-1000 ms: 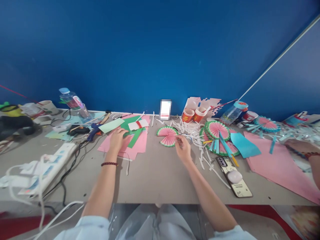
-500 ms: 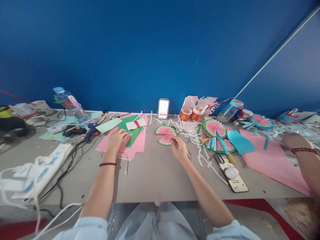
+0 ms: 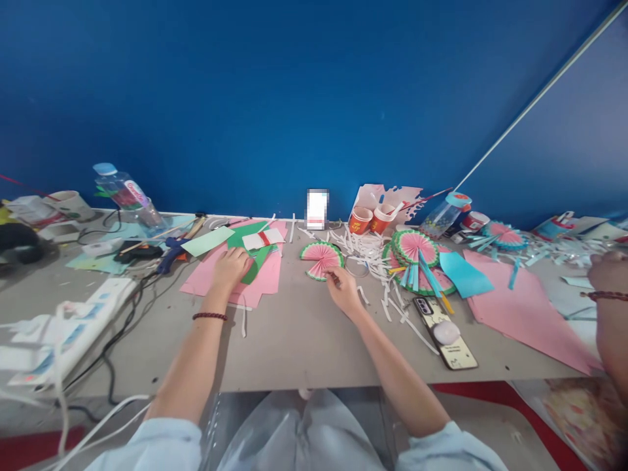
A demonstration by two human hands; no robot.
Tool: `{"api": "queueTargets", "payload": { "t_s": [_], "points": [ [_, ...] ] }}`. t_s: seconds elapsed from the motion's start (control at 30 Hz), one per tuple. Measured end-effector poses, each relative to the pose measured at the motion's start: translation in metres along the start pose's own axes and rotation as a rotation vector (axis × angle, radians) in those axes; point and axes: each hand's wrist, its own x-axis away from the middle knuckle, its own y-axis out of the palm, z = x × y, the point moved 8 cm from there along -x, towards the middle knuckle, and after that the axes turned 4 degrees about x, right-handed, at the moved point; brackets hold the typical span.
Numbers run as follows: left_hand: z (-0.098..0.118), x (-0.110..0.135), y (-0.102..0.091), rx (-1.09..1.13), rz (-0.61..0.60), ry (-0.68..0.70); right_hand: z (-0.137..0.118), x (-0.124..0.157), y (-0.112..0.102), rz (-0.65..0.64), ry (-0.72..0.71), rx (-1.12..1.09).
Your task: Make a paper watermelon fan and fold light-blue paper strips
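My left hand [image 3: 228,267] lies curled on a pile of pink paper [image 3: 228,282], its fingers on a green paper piece [image 3: 253,261]. A white folded slip with a red band [image 3: 263,239] sits just beyond it. My right hand [image 3: 344,292] pinches the lower right edge of a pleated pink paper fan with a green rim [image 3: 320,258], which lies flat on the grey table [image 3: 294,340]. Both forearms reach out from the near edge, and the left wrist wears a dark bead bracelet.
White paper strips [image 3: 377,261] litter the table right of the fan, with more fans [image 3: 415,252], red cups [image 3: 370,220], a phone [image 3: 445,331] and a large pink sheet [image 3: 520,311]. Another person's hand [image 3: 606,275] works at far right. Left: power strip [image 3: 83,314], cables, glue gun, bottle [image 3: 125,193].
My right hand has slid a little left along the fan's lower edge. The view has drifted, and the other person's hand at far right has moved further right.
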Motion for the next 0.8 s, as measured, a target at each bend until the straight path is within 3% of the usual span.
{"api": "queueTargets", "payload": {
  "t_s": [0.33, 0.5, 0.63, 0.8],
  "points": [
    [0.002, -0.009, 0.0, -0.097, -0.023, -0.038, -0.004, -0.002, 0.001, -0.009, -0.027, 0.006],
    [-0.001, -0.021, -0.027, -0.123, 0.061, -0.113, -0.007, -0.001, 0.002, -0.02, -0.027, 0.005],
    [-0.003, -0.04, -0.042, -0.124, -0.087, -0.116, -0.007, -0.001, 0.002, -0.036, -0.02, 0.022],
    [0.002, -0.051, -0.067, -0.066, -0.128, -0.153, -0.005, -0.002, 0.004, -0.046, -0.017, 0.037]
  ]
}}
